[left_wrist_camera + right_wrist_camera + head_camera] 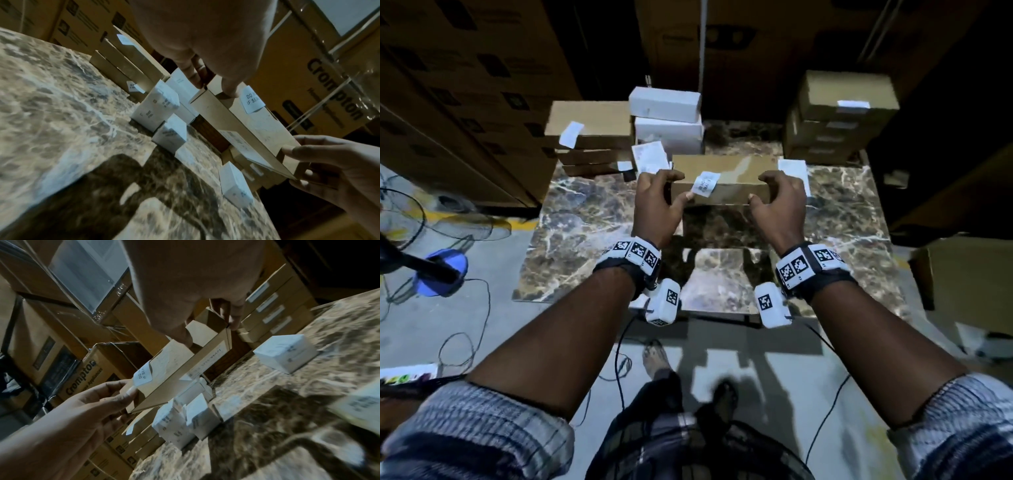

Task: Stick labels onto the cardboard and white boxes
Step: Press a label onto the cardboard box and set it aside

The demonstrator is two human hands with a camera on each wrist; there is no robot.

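Left hand (pixel 655 200) and right hand (pixel 779 202) grip the ends of a cardboard box (pixel 726 178) above the marble counter (pixel 585 219). A white label (pixel 705 184) sits on the box's near top edge.

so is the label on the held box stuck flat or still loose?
Loose at one edge. The label folds over the cardboard box edge, its lower flap lifting off, with the left hand thumb beside it.

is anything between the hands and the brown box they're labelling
Nothing visible. The left hand and right hand already hold the flat brown cardboard box by its ends, above the marble table, and the small white label sits on its near edge.
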